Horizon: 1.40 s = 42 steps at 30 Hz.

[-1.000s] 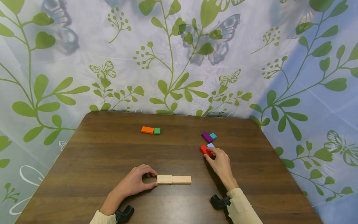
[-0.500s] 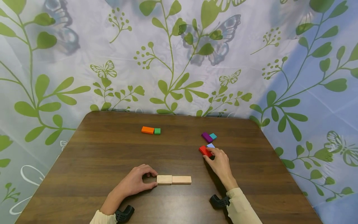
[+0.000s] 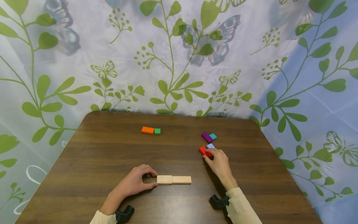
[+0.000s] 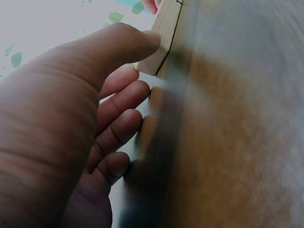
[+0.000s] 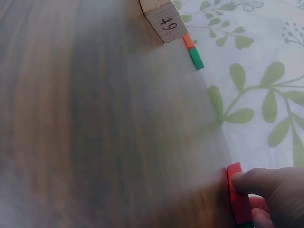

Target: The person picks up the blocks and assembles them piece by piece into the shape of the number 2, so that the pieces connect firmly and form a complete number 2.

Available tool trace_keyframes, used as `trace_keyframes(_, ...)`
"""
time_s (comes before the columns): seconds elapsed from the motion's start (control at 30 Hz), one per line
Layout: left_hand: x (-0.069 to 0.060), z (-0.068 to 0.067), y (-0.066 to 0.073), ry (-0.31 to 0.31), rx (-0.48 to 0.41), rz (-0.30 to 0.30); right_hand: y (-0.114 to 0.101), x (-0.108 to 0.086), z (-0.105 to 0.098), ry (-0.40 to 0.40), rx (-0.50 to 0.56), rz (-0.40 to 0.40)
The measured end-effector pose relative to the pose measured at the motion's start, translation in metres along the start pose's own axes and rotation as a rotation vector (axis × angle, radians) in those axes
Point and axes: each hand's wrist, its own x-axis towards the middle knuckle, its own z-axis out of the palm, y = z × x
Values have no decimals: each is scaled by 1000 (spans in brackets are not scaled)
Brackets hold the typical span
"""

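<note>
Currently the left hand [image 3: 136,180] pinches a wooden block [image 3: 164,179]; at two o'clock from it, the right hand [image 3: 220,163] pinches the red block [image 3: 203,150]. Light pressure should avoid disturbing the pale-blue block [image 3: 210,145].

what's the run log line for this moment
left hand: pinches pale wooden block | right hand: pinches red block | orange block: beside green block
</note>
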Motion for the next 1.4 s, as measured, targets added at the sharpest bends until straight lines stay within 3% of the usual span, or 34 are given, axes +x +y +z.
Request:
trace_keyframes(0.63, 0, -3, 0, 19, 3, 40, -10, 7, 1, -95, 97, -1)
trace_keyframes(1.07, 1, -4, -1, 2, -7, 15, -29, 13, 2, -206, 188, -41)
trace_keyframes(1.4, 0, -4, -1, 11, -13, 28, -40, 13, 7, -277, 211, -173)
